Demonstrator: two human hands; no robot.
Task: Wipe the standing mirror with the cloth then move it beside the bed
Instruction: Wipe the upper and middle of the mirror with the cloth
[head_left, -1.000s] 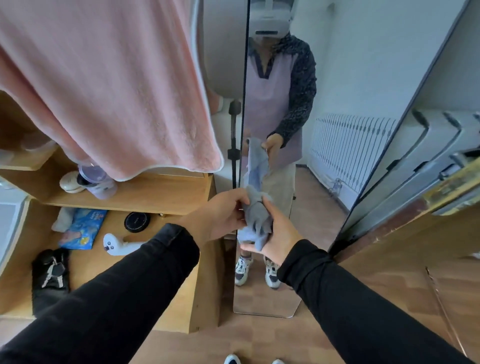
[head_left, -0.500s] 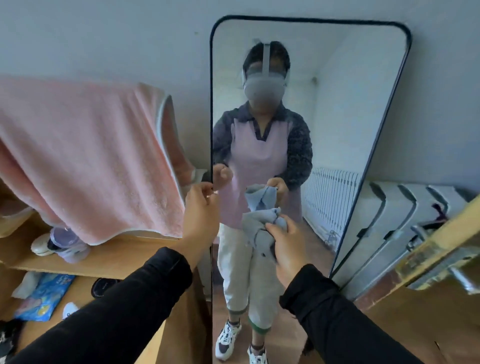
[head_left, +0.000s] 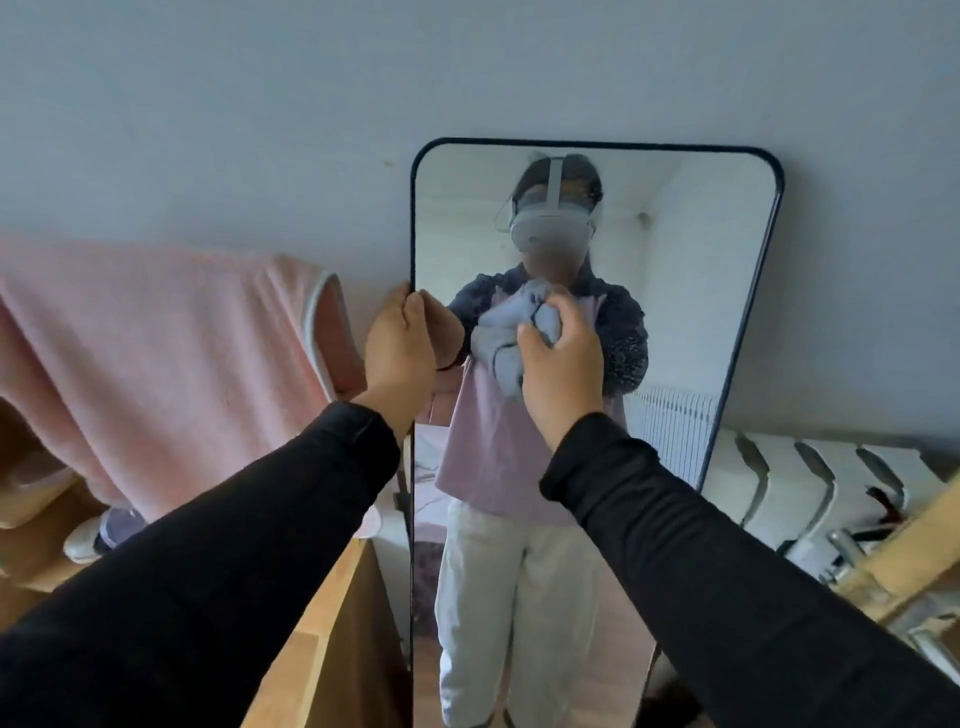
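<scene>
Tall dark-framed standing mirror (head_left: 675, 312) leans against the pale wall (head_left: 467, 67), pink towel (head_left: 156, 353) draped over the wooden shelf unit (head_left: 332, 639) to its left, white radiator (head_left: 810, 483) to its right. Left hand (head_left: 400, 348) is wrapped around the mirror's left frame edge, clamped on it. Right hand (head_left: 563, 364) is closed on a bunched grey-blue cloth (head_left: 501, 343) pressed to the glass, mid-height.

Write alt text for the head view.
A person's right hand presses a bunched grey cloth to a tall dark-framed mirror leaning on a wall, while the left hand grips its left edge. A pink towel hangs at left over wooden shelves.
</scene>
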